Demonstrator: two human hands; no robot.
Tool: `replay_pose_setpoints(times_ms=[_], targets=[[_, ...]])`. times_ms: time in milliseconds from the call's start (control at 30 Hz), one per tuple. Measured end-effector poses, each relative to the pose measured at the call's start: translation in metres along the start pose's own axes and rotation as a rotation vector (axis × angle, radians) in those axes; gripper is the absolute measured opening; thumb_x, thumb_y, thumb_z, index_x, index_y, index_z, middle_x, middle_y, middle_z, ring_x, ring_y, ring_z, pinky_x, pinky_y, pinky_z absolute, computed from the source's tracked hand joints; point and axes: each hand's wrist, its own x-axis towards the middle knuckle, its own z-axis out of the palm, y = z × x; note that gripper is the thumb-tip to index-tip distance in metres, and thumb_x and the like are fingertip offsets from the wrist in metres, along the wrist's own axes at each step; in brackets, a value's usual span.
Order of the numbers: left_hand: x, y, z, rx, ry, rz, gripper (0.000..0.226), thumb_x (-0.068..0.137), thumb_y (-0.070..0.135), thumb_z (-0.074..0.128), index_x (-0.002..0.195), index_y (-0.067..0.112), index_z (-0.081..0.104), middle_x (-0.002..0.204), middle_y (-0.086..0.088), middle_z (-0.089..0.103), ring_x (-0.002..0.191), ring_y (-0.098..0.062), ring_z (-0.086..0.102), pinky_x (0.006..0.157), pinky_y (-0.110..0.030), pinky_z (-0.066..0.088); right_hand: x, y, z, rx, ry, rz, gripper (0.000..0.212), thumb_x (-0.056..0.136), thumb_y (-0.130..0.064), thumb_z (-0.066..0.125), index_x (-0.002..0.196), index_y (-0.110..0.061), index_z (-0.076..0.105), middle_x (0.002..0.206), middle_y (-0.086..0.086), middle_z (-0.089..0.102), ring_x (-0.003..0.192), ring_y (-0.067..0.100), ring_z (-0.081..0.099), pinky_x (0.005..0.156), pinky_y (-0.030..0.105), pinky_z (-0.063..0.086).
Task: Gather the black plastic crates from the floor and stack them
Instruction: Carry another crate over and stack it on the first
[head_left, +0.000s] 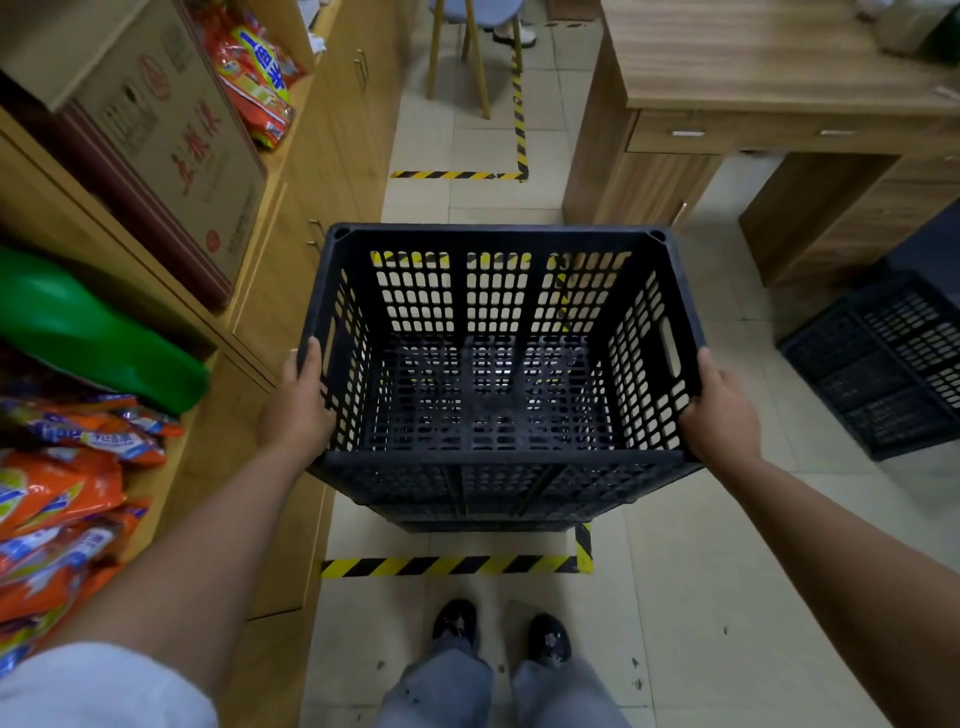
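Note:
I hold a black perforated plastic crate (498, 239) upright in front of me, its open top facing me. My left hand (298, 405) grips its left wall near the rim, and my right hand (719, 410) grips the right wall. Below the near wall, more black lattice shows (493, 506), so the held crate seems to sit on or in another crate standing inside a floor zone of yellow-black tape (452, 565). Another black crate (883, 364) lies on the floor at the right, its perforated face turned up.
A wooden shelf unit (291, 270) on the left holds a cardboard box (171, 140), a green container (88, 332) and orange snack bags (67, 493). A wooden desk (753, 88) stands at the far right, chair legs (475, 67) beyond. My shoes (498, 634) stand on tiled floor.

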Motion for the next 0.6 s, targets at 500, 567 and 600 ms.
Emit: replay_pose_setpoints(times_ms=[500, 567, 600], targets=[[-0.008, -0.001, 0.007, 0.253, 0.002, 0.087, 0.078, 0.093, 0.06, 0.03, 0.152, 0.015, 0.005, 0.16, -0.009, -0.008, 0.148, -0.025, -0.001, 0.117, -0.046, 0.012, -0.008, 0.009, 0.012, -0.246, -0.042, -0.231, 0.081, 0.087, -0.07, 0.018, 0.152, -0.023, 0.013, 0.16, 0.014, 0.003, 0.147, 0.025, -0.002, 0.119, 0.041, 0.007], [-0.003, 0.0, 0.007, 0.251, 0.005, 0.085, 0.08, 0.092, 0.062, 0.03, 0.152, 0.015, 0.006, 0.16, -0.008, -0.009, 0.148, -0.024, -0.001, 0.117, -0.046, 0.014, -0.005, 0.007, 0.013, -0.256, -0.042, -0.22, 0.083, 0.084, -0.073, 0.013, 0.151, -0.024, 0.015, 0.16, 0.013, 0.001, 0.147, 0.024, -0.004, 0.119, 0.042, 0.008], [-0.001, 0.0, 0.007, 0.248, 0.0, 0.086, 0.081, 0.092, 0.062, 0.031, 0.152, 0.014, 0.007, 0.16, -0.007, -0.009, 0.148, -0.024, -0.001, 0.116, -0.045, 0.015, -0.004, 0.006, 0.013, -0.264, -0.043, -0.22, 0.084, 0.084, -0.073, 0.011, 0.151, -0.024, 0.017, 0.16, 0.014, 0.001, 0.147, 0.025, -0.004, 0.119, 0.042, 0.007]])
